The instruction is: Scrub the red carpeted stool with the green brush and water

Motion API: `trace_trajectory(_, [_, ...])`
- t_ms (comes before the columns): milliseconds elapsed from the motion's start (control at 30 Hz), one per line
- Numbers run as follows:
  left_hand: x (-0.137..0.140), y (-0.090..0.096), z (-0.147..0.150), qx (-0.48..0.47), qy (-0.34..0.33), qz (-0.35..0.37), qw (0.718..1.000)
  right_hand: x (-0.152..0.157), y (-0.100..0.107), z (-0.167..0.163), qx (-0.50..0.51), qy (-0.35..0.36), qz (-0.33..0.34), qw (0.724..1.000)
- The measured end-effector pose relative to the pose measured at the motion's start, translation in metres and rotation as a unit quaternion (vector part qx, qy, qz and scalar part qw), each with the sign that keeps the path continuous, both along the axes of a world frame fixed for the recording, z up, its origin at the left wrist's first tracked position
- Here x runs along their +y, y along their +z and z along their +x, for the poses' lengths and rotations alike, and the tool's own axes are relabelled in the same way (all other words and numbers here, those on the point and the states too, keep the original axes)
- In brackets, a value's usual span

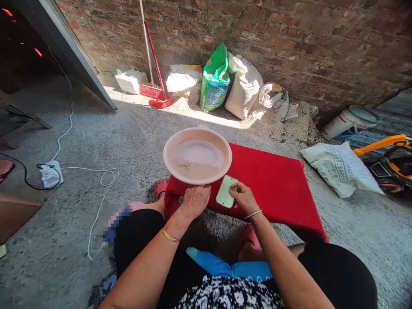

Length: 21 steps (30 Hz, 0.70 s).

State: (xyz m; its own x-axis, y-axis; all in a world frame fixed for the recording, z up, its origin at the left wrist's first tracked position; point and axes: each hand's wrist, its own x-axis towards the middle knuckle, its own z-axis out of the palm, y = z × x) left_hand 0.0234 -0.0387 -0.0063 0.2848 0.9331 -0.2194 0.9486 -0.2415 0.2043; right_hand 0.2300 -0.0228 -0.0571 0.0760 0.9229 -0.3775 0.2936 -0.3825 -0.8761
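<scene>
A pale pink basin [197, 175] with cloudy water in it stands on the left end of a low bench under a red plush cover [270, 171]. Just below the basin's near rim, my left hand [197, 200] is closed at the bench's front edge; whatever its fingers may hold is hidden. A flat, pale green rectangle [225, 193] with rounded corners and a small hole near each end lies to the right of that hand. The fingers and thumb of my right hand [243, 197] pinch its right edge. What kind of thing it is, I cannot tell.
Along the brick wall stand a red broom and dustpan [161, 102], a green sack [215, 81] and a white sack [244, 88]. A white cable runs to a power strip [51, 174] on the left floor. At right are a bag [343, 168] and a bucket [347, 122].
</scene>
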Motion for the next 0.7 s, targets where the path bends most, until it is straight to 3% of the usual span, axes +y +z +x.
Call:
trace_trajectory(200, [0.0,-0.005,0.001,-0.011,-0.002,0.003,1.0,-0.013,0.01,0.084,-0.023,-0.064,0.0,0.998])
trace_trajectory(300, [0.001,-0.007,0.002,-0.007,0.002,-0.003,1.0,-0.003,0.012,0.096,0.0,-0.094,0.029,0.995])
trace_trajectory(533, [0.002,-0.012,0.005,0.007,-0.022,0.008,1.0,0.078,0.019,0.044,0.028,-0.039,0.027,0.998])
trace_trajectory(700, [0.004,-0.017,0.009,0.007,-0.039,-0.001,0.999,0.129,0.011,0.009,0.016,0.007,-0.006,1.0])
